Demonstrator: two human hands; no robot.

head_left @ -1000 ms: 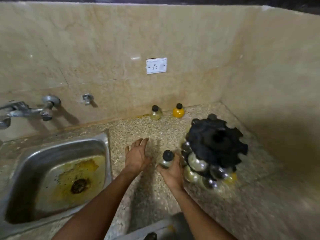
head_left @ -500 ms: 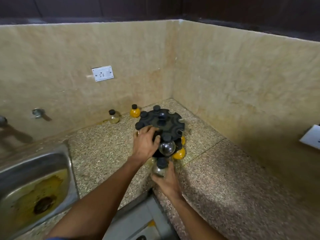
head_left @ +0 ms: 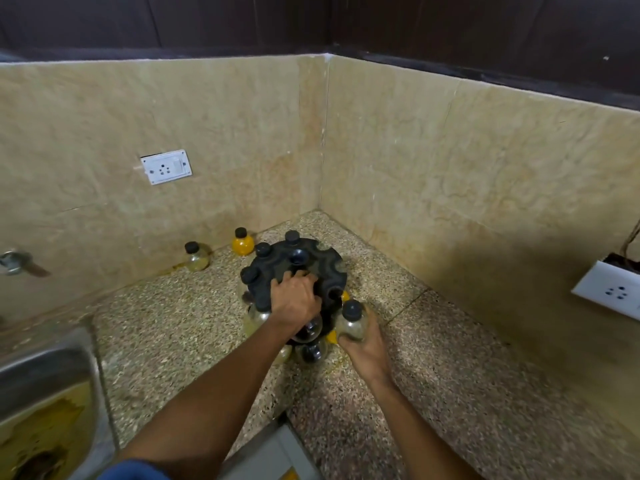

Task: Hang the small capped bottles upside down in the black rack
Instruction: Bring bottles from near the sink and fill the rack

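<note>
A round black rack with notched edges stands on the speckled counter near the corner. Several small bottles sit in its notches, black caps up, round bodies hanging below. My left hand rests flat on top of the rack, fingers gripping its surface. My right hand holds a small clear bottle with a black cap, upright, just right of the rack's near edge. Two more capped bottles stand by the back wall: a pale one and an orange one.
A steel sink with yellow stains lies at the left. Tiled walls meet in a corner behind the rack. A socket plate is on the back wall, another on the right wall. A tap fitting juts out at far left.
The view swung right and closer to the rack. My left hand moved from the counter onto the rack's top. My right hand carried the clear bottle to the rack's right side.
</note>
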